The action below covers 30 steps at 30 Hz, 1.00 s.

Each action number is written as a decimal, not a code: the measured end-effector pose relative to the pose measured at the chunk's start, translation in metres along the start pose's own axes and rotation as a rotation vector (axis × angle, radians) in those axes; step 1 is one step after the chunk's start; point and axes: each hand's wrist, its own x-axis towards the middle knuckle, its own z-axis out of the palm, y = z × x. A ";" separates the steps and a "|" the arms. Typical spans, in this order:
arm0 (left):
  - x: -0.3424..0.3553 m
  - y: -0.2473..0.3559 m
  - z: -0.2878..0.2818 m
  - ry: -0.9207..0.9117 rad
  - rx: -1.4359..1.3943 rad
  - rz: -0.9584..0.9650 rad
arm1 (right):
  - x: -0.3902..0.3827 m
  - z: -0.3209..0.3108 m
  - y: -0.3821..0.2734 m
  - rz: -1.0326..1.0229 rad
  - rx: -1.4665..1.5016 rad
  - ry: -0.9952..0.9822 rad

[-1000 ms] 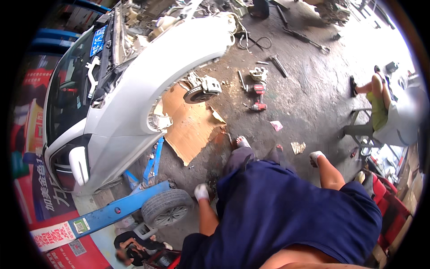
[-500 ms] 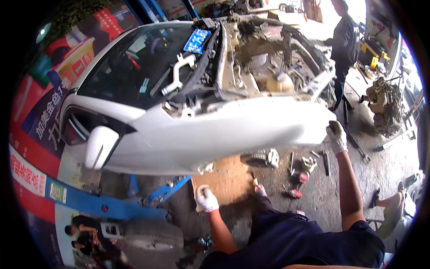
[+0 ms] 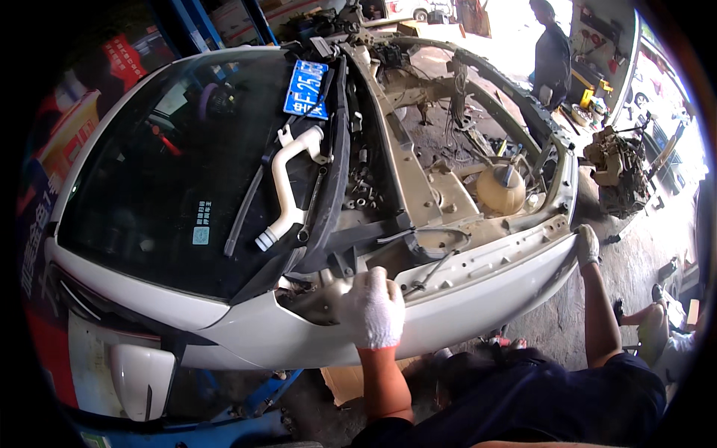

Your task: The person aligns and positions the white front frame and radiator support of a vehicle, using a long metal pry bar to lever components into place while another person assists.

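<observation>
A white front fender (image 3: pixel 478 305) runs along the near side of a partly stripped white car. My left hand (image 3: pixel 373 310), in a white knit glove, is at the fender's upper edge near the windshield end, its fingers curled over that edge and their tips hidden. Farther right, my right hand (image 3: pixel 588 245), also gloved, grips the fender's front corner. Above my left hand a wiper arm (image 3: pixel 250 198) and a pale bent pipe (image 3: pixel 286 187) lie on the windshield, with a wrench (image 3: pixel 312 203) alongside.
The open engine bay holds a rounded yellowish reservoir (image 3: pixel 500 188). A blue plate (image 3: pixel 306 89) rests near the wipers. Beyond the car's front sits a removed engine (image 3: pixel 618 172); a person (image 3: pixel 551 56) stands behind. Below are cardboard (image 3: pixel 347 381) and a blue lift arm (image 3: pixel 261 396).
My left hand has risen from below the fender to its upper edge. My right hand stays at the front corner. The view has moved closer over the car, showing more of the engine bay.
</observation>
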 end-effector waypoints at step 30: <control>-0.004 -0.026 -0.001 -0.030 -0.149 0.106 | 0.024 -0.004 0.001 0.312 0.227 -0.096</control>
